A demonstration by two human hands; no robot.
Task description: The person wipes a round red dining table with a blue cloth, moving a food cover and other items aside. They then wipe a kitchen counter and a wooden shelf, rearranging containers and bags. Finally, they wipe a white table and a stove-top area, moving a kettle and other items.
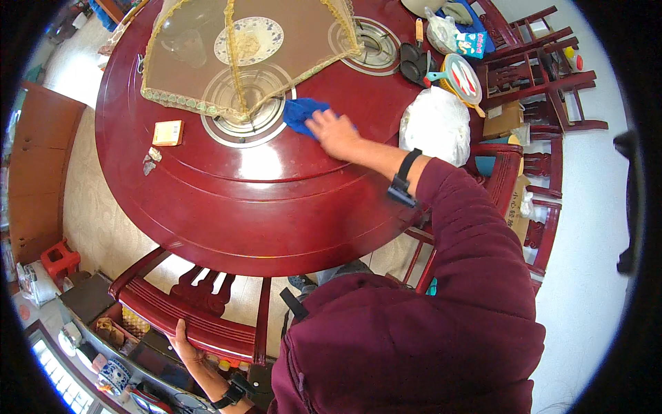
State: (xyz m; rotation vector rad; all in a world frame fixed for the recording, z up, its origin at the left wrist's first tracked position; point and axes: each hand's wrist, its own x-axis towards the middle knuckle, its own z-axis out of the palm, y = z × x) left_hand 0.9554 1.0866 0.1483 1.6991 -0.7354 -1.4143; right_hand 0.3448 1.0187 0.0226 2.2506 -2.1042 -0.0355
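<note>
My right hand [335, 135] presses a crumpled blue cloth [302, 115] onto the glossy red wooden round table [289, 207]. The cloth lies just right of a metal ring trivet [214, 129], which is partly covered by a mesh food cover [181, 62] with yellow lace edging. A patterned plate [274, 39] with food on it shows through the mesh. My left hand [183, 344] is on the top rail of a carved red wooden chair [207, 328] at the lower left; its fingers are mostly hidden, though the thumb lies over the rail.
A small orange box [168, 133] and crumpled scraps [150, 161] lie on the table's left. On the right are a white plastic bag [435, 127], a dark multi-cup pan [414, 64], a lidded pan [464, 80] and a second ring trivet [380, 46]. Stacked chairs [553, 88] line the wall.
</note>
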